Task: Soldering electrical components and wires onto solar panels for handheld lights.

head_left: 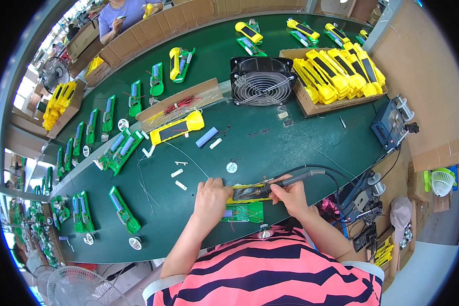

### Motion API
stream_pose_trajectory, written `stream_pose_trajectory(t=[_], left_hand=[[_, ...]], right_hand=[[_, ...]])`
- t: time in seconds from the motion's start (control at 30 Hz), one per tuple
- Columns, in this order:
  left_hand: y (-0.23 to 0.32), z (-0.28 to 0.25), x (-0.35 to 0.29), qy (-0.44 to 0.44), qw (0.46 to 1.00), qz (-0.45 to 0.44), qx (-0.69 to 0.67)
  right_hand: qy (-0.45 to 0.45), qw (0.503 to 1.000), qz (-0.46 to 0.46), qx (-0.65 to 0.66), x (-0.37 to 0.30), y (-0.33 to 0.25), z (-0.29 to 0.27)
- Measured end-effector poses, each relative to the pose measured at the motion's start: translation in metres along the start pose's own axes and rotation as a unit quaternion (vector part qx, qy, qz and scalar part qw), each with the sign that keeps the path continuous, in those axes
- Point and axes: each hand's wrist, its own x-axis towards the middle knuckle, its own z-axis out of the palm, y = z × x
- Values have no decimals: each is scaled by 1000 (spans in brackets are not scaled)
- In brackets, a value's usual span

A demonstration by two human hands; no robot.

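A yellow plastic lamp housing [231, 199] with a dark panel lies near the table's front edge. My left hand [210, 200] is closed at its left end, and a thin solder wire [195, 162] trails up and left from the fingers. My right hand [289, 195] grips a soldering iron [294, 179], its tip end over the housing; the exact contact point is hidden. Just below the housing lies a green lamp shell [250, 211] with a circuit board and thin wires. A round reflector [265, 232] sits by its lower right corner.
A black fan [262, 81] and a carton of yellow housings [302, 102] stand at the back. Green shells with blue cells [118, 206] line the left. A loose blue cell [207, 137] and yellow housing [178, 128] lie mid-table. A soldering station [387, 127] stands right; the iron's cord [336, 177] crosses there.
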Motion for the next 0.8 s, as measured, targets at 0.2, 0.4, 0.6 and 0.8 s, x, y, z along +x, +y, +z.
stream_pose_trajectory(t=[0.2,0.4,0.6,0.8], left_hand=[[2,1,0,5,1000,-7,2],[2,2,0,5,1000,-8,3],[2,1,1,-5,1000,-5,13],[0,4,2,-4,1000,-3,17]], right_hand=[[-13,1000,16,-20,1,-1,3],[-29,998,6,-47,1,0,2],[-35,997,9,-66,0,-5,2],[-18,998,-41,-37,-5,-1,-3]])
